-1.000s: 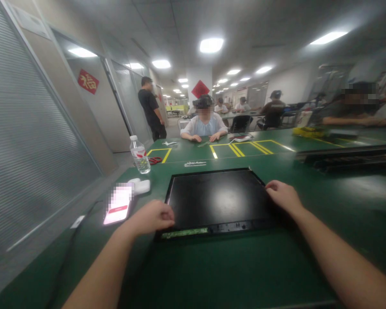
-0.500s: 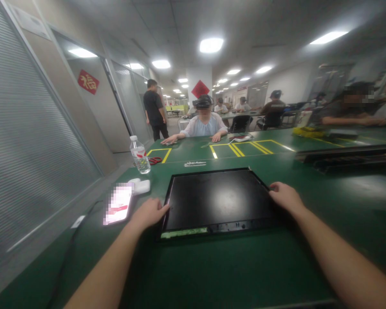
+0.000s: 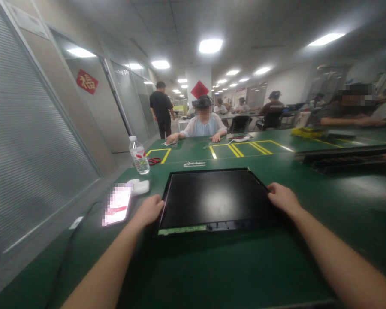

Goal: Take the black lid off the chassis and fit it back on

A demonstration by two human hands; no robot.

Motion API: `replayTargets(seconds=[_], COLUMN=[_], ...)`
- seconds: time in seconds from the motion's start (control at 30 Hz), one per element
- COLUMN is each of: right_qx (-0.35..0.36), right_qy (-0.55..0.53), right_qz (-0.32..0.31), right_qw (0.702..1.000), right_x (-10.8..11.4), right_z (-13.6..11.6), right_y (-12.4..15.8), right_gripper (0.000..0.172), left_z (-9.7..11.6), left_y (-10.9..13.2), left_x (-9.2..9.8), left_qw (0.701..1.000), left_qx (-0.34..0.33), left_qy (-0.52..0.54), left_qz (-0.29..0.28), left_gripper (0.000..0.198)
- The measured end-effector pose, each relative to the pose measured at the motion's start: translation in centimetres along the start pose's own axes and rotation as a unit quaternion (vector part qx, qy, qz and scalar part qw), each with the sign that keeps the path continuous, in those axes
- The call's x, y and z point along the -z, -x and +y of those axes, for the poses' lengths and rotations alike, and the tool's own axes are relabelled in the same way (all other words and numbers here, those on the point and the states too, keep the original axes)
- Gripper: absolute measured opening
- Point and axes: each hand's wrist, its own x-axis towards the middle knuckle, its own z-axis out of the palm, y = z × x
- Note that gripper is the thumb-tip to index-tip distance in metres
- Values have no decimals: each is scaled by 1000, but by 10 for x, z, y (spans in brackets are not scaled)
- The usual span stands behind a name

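Note:
A black flat display panel [image 3: 215, 199] lies in front of me, with a green circuit strip [image 3: 182, 230] along the left part of its near edge. My left hand [image 3: 151, 209] grips its left edge, the thumb against the frame and the other fingers mostly out of sight. On the opposite side my right hand [image 3: 283, 198] is closed on the right edge, its fingertips hidden by the panel's border. Whether the panel rests fully on the table or is slightly raised I cannot tell.
A lit phone [image 3: 117, 205], a white case [image 3: 140, 187] and a water bottle [image 3: 139, 155] stand left on the green table [image 3: 218, 270]. Red-handled scissors [image 3: 155, 161] lie behind. Across sits a person [image 3: 204, 124]; long dark parts [image 3: 350, 156] lie at right.
The panel's near edge has shifted slightly away from me and left. My left thumb has drawn back toward the left edge. A standing person in the background has turned and moved right.

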Motion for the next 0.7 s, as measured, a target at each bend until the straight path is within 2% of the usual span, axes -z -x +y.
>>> replayTargets(seconds=[0.17,0.3,0.5,0.7], right_qx=[4,-1,-2,3], right_qy=[-7,-12,-12,-14], right_qz=[8,1,-4,2], right_qw=[1000,1000,1000,1000], right_x=[-1,0,2,0], right_z=[2,1,-1,0], right_y=[-1,-1,1,0], right_gripper=[34,34,34,35], left_z=[-2,4,12,13], left_y=[0,3,5,5], left_x=[-5,-7,-3,-2], left_qw=[986,952,871,809], left_qx=[36,83,165,211], left_qy=[155,287,462,549], left_qz=[49,73,35,-8], left_gripper=[21,17,18,10])
